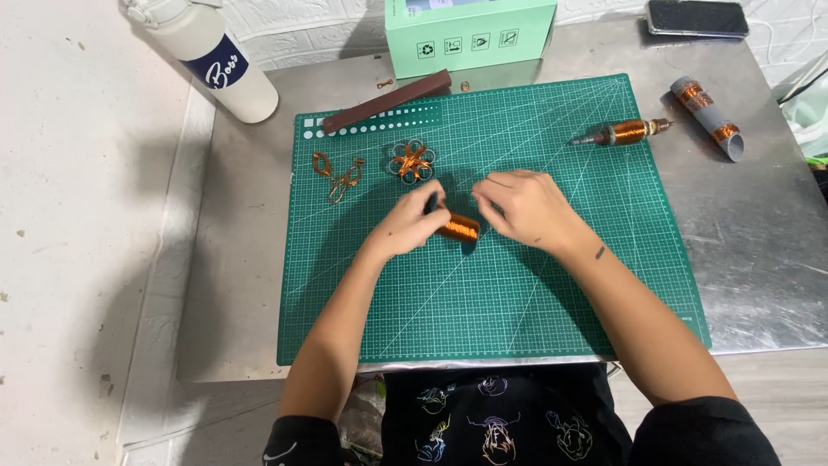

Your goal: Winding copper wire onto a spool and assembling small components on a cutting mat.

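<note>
My left hand (pixel 408 222) grips a small spool of copper wire (pixel 458 228) over the middle of the green cutting mat (pixel 517 293). My right hand (pixel 526 205) is just right of the spool with its fingertips pinched together near the spool's end; any wire strand between them is too thin to see. A flower-shaped copper wire piece (pixel 410 160) lies on the mat just above my left hand. A bent copper wire shape (pixel 338 175) lies farther left on the mat.
A motor rotor wound with copper (pixel 623 132) lies at the mat's upper right, a grey tube with copper windings (pixel 709 115) beside it. A brown strip (pixel 387 101), a mint-green box (pixel 468 33), a white bottle (pixel 211 56) and a phone (pixel 697 17) sit along the back of the metal table (pixel 759 224).
</note>
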